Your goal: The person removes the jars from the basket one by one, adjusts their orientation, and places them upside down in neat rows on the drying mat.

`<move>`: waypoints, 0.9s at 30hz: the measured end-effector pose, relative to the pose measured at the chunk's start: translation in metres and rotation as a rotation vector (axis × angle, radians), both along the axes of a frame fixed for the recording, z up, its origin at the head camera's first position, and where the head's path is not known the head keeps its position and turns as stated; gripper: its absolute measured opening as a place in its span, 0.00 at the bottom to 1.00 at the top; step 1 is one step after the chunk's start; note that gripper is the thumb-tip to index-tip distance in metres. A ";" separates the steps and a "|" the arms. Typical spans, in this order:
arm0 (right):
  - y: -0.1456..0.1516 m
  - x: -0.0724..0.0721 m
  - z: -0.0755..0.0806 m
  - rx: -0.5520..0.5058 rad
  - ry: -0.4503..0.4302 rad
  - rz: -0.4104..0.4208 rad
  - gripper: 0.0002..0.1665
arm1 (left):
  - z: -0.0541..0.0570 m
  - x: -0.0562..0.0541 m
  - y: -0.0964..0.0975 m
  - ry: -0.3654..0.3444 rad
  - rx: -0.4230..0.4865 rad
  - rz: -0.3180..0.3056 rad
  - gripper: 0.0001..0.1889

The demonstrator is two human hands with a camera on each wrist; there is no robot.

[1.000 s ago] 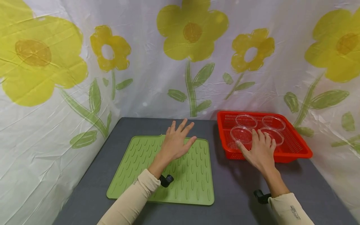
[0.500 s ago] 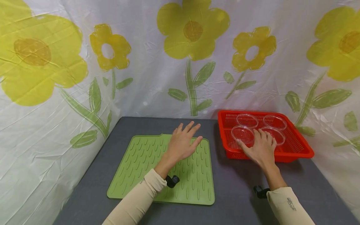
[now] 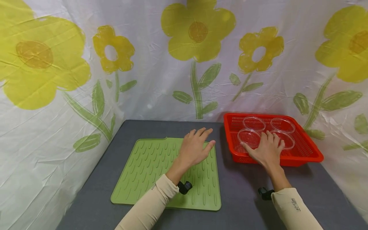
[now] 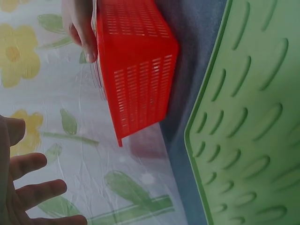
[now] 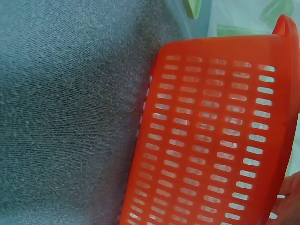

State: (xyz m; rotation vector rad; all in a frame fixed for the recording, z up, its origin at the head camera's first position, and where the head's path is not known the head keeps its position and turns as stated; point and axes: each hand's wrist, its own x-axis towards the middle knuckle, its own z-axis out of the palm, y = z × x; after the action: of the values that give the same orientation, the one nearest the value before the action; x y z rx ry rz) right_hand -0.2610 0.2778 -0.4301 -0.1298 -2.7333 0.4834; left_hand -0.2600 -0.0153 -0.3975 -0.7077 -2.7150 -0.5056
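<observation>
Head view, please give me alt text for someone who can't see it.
A person's right hand reaches over a red basket holding four clear round dishes; the left hand hovers above a green mat. Basket and mat lie on a gray table before a flowered sheet.

Glossy plastic basket (image 3: pixel 300 159), smooth transparent dishes (image 3: pixel 249 138), matt ridged mat (image 3: pixel 152 172).

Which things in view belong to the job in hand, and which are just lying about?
Likely the job:
four clear round dishes
red rectangular perforated plastic basket holding them, right hand at its near side
green rectangular ridged mat, left hand raised near it

Just surroundings:
dark grey tabletop
white cloth backdrop with yellow flowers
black wrist cameras
</observation>
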 end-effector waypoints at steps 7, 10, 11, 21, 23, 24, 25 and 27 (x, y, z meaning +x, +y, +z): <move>0.001 -0.002 0.001 0.002 -0.032 -0.007 0.60 | -0.004 0.003 0.007 0.032 0.027 -0.017 0.26; 0.000 -0.003 0.000 0.008 -0.031 -0.008 0.60 | -0.007 0.004 0.009 0.055 0.038 -0.021 0.26; 0.000 -0.003 0.000 0.010 -0.030 -0.008 0.60 | -0.008 0.004 0.010 0.062 0.042 -0.022 0.25; -0.001 -0.005 -0.001 0.003 -0.008 -0.021 0.60 | -0.013 0.004 0.009 0.093 0.053 -0.021 0.25; -0.001 -0.005 -0.002 -0.006 0.002 -0.019 0.59 | -0.013 0.003 0.009 0.089 0.054 -0.022 0.25; -0.001 -0.006 -0.002 -0.013 0.009 -0.016 0.58 | -0.013 0.003 0.009 0.086 0.055 -0.023 0.25; -0.001 -0.005 -0.002 -0.022 0.018 -0.012 0.58 | -0.014 0.003 0.008 0.085 0.057 -0.024 0.25; -0.002 -0.005 -0.001 -0.044 0.035 -0.004 0.57 | -0.014 0.002 0.008 0.081 0.061 -0.025 0.26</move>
State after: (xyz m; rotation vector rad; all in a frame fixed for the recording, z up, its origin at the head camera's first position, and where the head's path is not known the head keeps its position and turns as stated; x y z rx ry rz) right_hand -0.2662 0.2756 -0.4313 -0.1374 -2.6889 0.5400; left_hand -0.2578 -0.0074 -0.4118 -0.7311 -2.6074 -0.5511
